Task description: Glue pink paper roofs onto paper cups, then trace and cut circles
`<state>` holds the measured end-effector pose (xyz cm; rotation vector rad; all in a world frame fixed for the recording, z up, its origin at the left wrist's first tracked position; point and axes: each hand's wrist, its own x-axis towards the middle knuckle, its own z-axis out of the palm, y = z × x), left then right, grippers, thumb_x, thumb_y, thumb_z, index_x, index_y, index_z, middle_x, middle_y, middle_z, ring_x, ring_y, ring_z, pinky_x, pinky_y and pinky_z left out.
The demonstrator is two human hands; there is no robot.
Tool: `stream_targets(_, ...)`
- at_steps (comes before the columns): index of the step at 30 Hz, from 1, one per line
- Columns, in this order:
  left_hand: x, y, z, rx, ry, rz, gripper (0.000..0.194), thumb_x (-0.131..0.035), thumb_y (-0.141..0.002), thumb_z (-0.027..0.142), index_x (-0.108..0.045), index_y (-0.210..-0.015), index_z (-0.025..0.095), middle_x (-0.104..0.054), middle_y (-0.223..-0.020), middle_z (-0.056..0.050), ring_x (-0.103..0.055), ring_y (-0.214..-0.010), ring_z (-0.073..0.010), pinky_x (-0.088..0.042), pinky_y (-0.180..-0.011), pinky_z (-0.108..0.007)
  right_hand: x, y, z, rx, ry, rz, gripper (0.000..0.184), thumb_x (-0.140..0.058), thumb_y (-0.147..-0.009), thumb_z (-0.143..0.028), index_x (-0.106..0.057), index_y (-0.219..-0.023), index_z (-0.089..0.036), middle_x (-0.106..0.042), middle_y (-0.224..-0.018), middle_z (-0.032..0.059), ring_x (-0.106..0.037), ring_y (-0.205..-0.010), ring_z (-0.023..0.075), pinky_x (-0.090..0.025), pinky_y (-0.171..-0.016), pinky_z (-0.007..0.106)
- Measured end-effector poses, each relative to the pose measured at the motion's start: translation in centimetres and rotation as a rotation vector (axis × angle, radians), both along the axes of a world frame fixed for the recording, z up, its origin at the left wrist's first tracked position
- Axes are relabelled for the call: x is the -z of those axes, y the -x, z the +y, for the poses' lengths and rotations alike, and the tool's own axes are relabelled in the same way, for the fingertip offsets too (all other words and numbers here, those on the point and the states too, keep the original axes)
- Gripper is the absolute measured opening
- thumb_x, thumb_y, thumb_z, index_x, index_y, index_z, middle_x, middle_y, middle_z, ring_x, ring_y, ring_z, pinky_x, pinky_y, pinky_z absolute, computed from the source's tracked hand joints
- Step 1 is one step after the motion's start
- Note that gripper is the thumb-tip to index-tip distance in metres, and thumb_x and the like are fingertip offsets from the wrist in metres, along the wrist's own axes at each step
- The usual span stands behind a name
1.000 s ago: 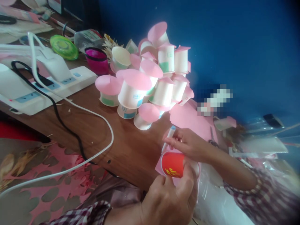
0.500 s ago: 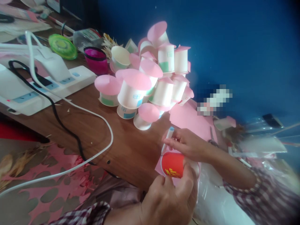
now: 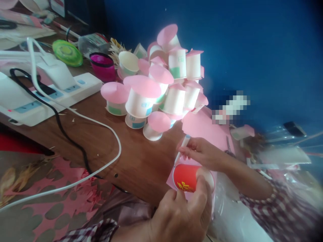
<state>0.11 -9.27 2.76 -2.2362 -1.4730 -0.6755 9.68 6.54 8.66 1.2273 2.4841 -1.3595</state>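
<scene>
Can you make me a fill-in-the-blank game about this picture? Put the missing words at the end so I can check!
1. The right hand holds a white pen with a ____ top end.
2. The left hand holds a red cup that has ____ letters on it.
3. The paper under the red cup is ____.
4. A black cable and a ____ cable lie on the table.

Missing words: blue; yellow; pink; white
</scene>
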Motion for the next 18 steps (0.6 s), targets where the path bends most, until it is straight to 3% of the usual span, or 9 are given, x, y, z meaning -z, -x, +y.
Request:
stream_targets(12, -0.3, 0.0, 0.3, 0.032, -0.011, -0.06, 0.038, -0.05, -0.082, 0.019, -0.061, -0.118, 0.013, -0.063, -0.116, -0.011, -0.048, -0.043, -0.008, -0.037, -0.036, -0.027, 0.8, -1.9, 0.3, 0.076, 0.014, 0.106, 0.029, -0.049, -0.09, -0.044, -0.06, -0.086, -0.018, -0.062, -0.072, 0.0006, -0.059, -0.067, 0.0148, -0.048, -0.064, 0.028)
stream_targets(18, -0.5, 0.0, 0.4, 0.031, -0.028, -0.082, 0.037, -0.05, -0.08, 0.017, -0.062, -0.115, 0.012, -0.066, -0.112, -0.01, -0.05, -0.043, -0.0089, -0.038, -0.036, -0.027, 1.5, -3.2, 0.0, 0.195, 0.029, 0.163, 0.029, -0.05, -0.09, -0.045, -0.061, -0.086, -0.018, -0.06, -0.068, -0.0007, -0.058, -0.064, 0.0136, -0.048, -0.062, 0.027)
